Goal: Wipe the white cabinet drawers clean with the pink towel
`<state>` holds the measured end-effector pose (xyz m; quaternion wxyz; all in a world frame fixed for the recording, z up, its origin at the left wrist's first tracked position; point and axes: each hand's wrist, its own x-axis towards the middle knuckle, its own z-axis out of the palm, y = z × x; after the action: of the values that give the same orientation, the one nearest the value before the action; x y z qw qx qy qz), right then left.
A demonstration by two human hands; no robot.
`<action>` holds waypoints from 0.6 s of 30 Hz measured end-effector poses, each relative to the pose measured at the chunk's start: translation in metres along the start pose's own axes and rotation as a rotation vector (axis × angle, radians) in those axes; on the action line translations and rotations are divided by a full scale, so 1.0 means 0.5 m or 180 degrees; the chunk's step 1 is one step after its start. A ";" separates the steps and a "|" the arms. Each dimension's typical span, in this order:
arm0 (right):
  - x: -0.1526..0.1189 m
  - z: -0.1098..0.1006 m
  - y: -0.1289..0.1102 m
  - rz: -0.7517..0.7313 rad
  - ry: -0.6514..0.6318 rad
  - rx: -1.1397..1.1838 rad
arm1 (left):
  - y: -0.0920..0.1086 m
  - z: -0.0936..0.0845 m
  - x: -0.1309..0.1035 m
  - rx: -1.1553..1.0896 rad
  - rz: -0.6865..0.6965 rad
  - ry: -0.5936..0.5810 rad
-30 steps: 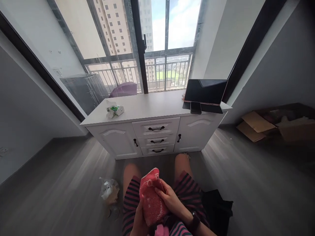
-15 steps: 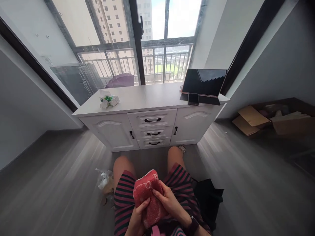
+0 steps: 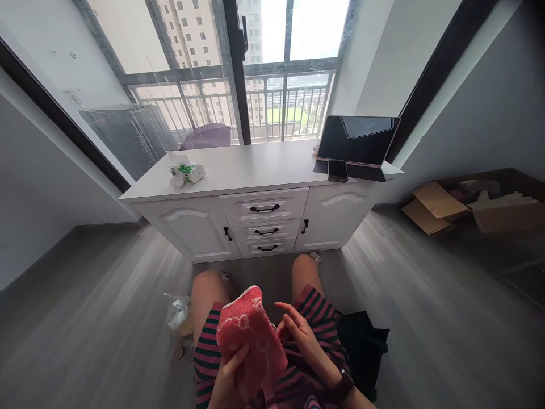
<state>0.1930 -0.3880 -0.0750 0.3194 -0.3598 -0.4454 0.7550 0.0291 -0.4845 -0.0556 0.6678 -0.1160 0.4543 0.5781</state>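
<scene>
A folded red fluffy towel with pale ring patterns is held up over my lap, tilted to the left. A pink strap hangs from its lower end. My left hand grips its lower left side, thumb across the front and the other fingers hidden behind. Just off the towel's right edge is my right hand, its fingers stretched out and apart. A dark watch is on the right wrist. Beneath both hands lie the striped shorts on my legs.
Ahead stands a white cabinet bearing a tissue pack, a tablet and a phone. An open cardboard box sits on the right. Beside my legs lie a clear plastic bag and black cloth.
My right hand has let go of the towel and moved slightly right, its fingers opening. The towel has shifted left in my left hand.
</scene>
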 end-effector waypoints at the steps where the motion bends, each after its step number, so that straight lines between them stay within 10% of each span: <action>1: 0.015 -0.007 0.005 -0.0007 0.0100 -0.0042 | 0.009 0.001 0.004 0.0008 0.0003 -0.0003; 11: 0.300 -0.129 0.020 -0.0287 0.1040 -0.1324 | 0.072 0.035 0.082 0.0059 -0.0039 0.0110; 18: 0.593 -0.170 -0.039 -0.0421 0.1113 -0.2164 | 0.256 0.161 0.323 0.0023 0.0024 0.0298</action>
<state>0.1075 -0.1046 -0.1632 0.3010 -0.5391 -0.6313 0.4693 -0.0585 -0.2832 -0.0827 0.6440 -0.1388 0.4876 0.5729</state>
